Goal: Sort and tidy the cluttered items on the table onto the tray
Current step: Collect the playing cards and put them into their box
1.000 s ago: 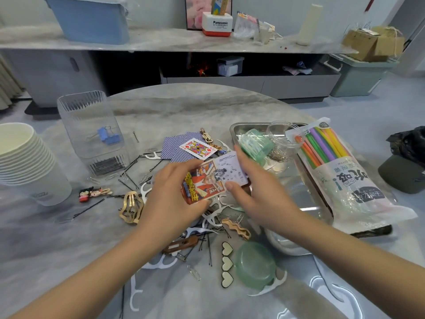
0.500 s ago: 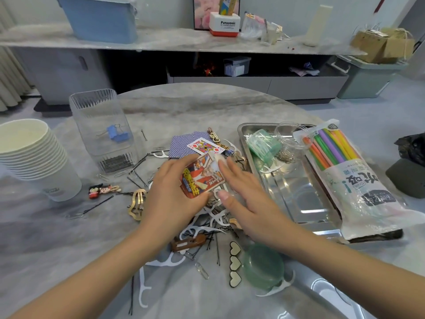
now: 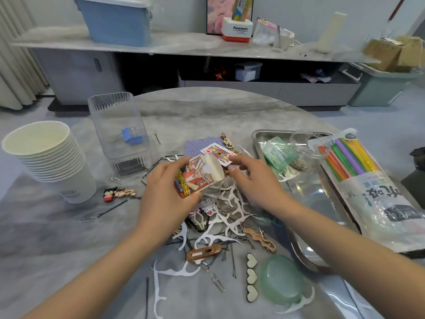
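Playing cards (image 3: 198, 176) sit pinched in the left hand (image 3: 165, 192) above the cluttered tabletop (image 3: 69, 238); the right hand (image 3: 253, 180), fingers spread, hovers beside them, left of the metal tray (image 3: 305, 194).

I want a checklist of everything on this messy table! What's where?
Surface: grey marble table, crowded.
Job's things: card box in left hand; king card face up; metal tray holds green tub.
Clutter: floss picks, hairpins, heart clip, green lid, paper cups.
Grippers: left hand grips box; right hand open, reaching towards the king card.
Cables: nothing seen.
Surroundings: shelf with blue bin.
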A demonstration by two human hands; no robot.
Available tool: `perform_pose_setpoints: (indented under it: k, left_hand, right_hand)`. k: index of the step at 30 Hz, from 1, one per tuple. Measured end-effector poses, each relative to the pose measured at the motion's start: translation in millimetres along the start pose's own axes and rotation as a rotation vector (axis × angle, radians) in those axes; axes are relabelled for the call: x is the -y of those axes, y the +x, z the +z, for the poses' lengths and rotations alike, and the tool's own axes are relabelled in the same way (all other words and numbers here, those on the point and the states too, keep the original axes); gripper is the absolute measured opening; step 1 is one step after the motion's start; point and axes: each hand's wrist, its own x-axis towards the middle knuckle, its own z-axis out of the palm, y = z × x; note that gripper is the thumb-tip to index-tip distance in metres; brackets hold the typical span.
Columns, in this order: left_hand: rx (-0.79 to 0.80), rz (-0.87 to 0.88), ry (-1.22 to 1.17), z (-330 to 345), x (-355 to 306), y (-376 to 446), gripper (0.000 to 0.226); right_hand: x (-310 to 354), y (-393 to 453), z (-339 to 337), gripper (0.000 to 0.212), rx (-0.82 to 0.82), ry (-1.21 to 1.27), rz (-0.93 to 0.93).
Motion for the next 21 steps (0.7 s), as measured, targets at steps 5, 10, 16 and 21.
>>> perform_pose_setpoints:
  k: [5, 10, 16, 21]
  left_hand:
    - [-0.037, -0.034, -0.006, -6, 13, 3, 0.069]
    - [-0.086, -0.039, -0.013, -18, 21, 2, 0.069]
    - [-0.105, -0.041, -0.040, -27, 23, -4, 0.069]
    - [-0.101, -0.054, -0.051, -32, 27, -7, 0.070]
  right_hand:
    - [-4, 54, 24, 0.045, 0.029, -0.322, 0.013]
    - [9, 79, 30, 0.029, 0.049, -0.525, 0.063]
    - [19, 88, 31, 0.036, 0.059, -0.497, 0.034]
    - [34, 104, 46, 0.040, 0.176, -0.425, 0.113]
